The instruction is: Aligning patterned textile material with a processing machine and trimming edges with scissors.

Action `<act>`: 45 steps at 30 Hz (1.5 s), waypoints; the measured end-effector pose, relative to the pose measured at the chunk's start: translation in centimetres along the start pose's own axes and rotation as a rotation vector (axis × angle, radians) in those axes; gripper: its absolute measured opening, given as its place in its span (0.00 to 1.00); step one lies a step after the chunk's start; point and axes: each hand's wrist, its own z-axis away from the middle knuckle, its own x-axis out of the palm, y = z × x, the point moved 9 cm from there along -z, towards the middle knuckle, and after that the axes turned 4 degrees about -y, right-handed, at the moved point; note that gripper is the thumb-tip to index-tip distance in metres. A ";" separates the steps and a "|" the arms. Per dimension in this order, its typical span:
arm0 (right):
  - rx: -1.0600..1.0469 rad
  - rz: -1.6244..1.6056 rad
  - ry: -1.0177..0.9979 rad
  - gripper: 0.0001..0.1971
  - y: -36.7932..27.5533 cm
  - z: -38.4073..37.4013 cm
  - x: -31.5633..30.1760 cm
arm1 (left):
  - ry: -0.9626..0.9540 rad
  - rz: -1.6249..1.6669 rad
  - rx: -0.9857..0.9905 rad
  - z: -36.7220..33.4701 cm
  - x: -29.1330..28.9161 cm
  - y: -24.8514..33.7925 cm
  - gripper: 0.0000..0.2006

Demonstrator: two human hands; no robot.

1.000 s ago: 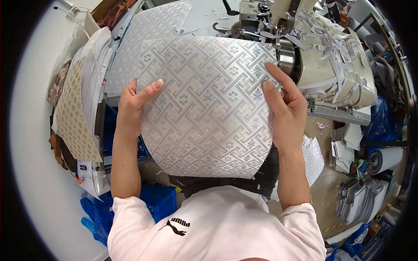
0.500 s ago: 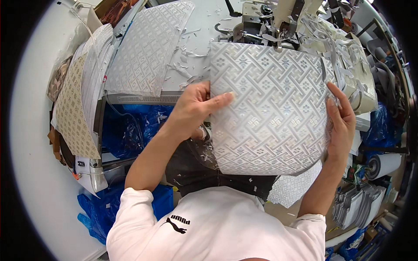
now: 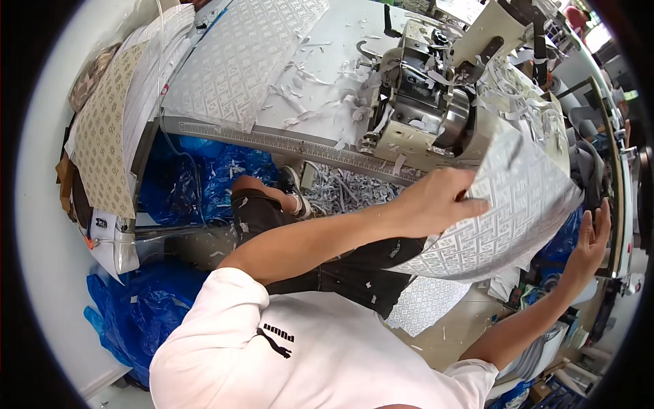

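A silvery white sheet with a woven-lattice pattern (image 3: pixel 504 218) hangs tilted over the right side of my lap. My left hand (image 3: pixel 443 194) pinches its left edge, thumb on the patterned face. To the right of the sheet, my right hand (image 3: pixel 591 242) is raised with fingers apart and holds nothing. Just beyond the left hand, a bench machine with a shiny round metal drum (image 3: pixel 415 102) stands on the worktable, strewn with pale offcut strips.
Another patterned sheet (image 3: pixel 231 68) lies at the table's far left, behind a ruler-marked front edge (image 3: pixel 293 142). Stacked sheets (image 3: pixel 112 136) lean at left. Blue plastic bags (image 3: pixel 157 307) sit below. A patterned sheet (image 3: pixel 429 303) lies low, right of my legs. Scraps cover the floor under the table.
The sheet has swung right and away from the machine, carried by my left hand. My right hand has let go of its edge and moved right. The machine's front is now uncovered.
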 end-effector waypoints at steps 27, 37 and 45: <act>0.440 -1.260 -0.296 0.19 -18.0 9.1 18.2 | 1.029 0.366 -0.052 35.9 -23.5 -3.7 0.24; 0.403 -1.253 -0.531 0.22 -20.3 8.4 21.8 | 0.957 0.182 -0.196 35.4 -28.9 0.6 0.27; 0.413 -1.257 -0.484 0.21 -20.0 7.2 22.9 | 0.862 0.152 -0.201 32.7 -29.8 1.6 0.26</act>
